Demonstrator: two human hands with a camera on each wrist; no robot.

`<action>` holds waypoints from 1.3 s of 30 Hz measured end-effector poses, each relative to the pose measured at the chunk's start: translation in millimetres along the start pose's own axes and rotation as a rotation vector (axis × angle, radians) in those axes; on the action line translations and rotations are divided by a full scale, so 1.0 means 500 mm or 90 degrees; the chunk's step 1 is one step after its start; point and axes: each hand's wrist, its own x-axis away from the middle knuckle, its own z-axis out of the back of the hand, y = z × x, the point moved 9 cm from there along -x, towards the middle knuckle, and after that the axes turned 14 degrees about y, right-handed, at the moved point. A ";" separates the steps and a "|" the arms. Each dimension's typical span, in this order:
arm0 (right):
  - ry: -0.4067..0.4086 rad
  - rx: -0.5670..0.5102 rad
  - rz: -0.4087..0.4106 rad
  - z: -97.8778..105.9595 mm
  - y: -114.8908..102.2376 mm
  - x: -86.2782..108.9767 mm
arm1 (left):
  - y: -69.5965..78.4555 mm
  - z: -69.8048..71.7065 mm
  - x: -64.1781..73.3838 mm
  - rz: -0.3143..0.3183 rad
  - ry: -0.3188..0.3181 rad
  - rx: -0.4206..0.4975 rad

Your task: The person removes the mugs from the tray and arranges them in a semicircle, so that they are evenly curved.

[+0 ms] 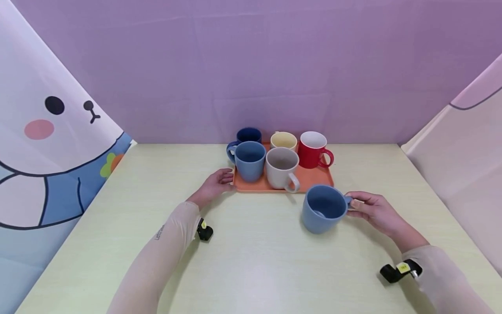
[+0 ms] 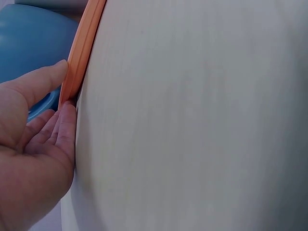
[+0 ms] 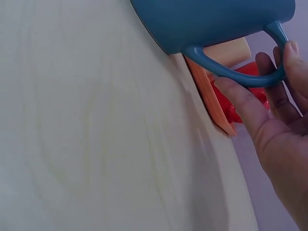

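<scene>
My right hand [image 1: 378, 213] holds a wide blue mug [image 1: 319, 222] by its handle, in front of the tray's right part. In the right wrist view the thumb and fingers pinch the mug handle [image 3: 240, 79]. At the tray's front left corner is my left hand [image 1: 215, 186]. Its thumb lies on the rim of the orange tray [image 2: 79, 62] and its fingertips meet the outer edge from below. On the tray stand another blue mug [image 1: 251, 168], a grey-white mug [image 1: 279, 172], a dark blue mug [image 1: 251, 133], a cream mug [image 1: 284, 140] and a red mug [image 1: 307, 155].
The pale wooden table [image 1: 251, 270] runs back to a purple cloth wall [image 1: 251, 69]. A printed cartoon cloth [image 1: 59, 174] hangs on the left, and another pale cloth [image 1: 466, 165] borders the right. Small black wrist cameras sit on both sleeves.
</scene>
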 end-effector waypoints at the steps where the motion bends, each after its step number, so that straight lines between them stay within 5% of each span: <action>1: -0.006 -0.003 -0.001 0.000 0.000 0.000 | 0.000 0.000 0.000 0.001 0.001 -0.002; 27: -0.101 -0.019 -0.028 -0.008 -0.006 -0.005 | -0.007 -0.001 -0.009 0.001 0.003 -0.002; 39: 0.013 0.134 -0.038 0.030 -0.035 -0.036 | -0.003 -0.001 -0.007 -0.004 0.003 0.001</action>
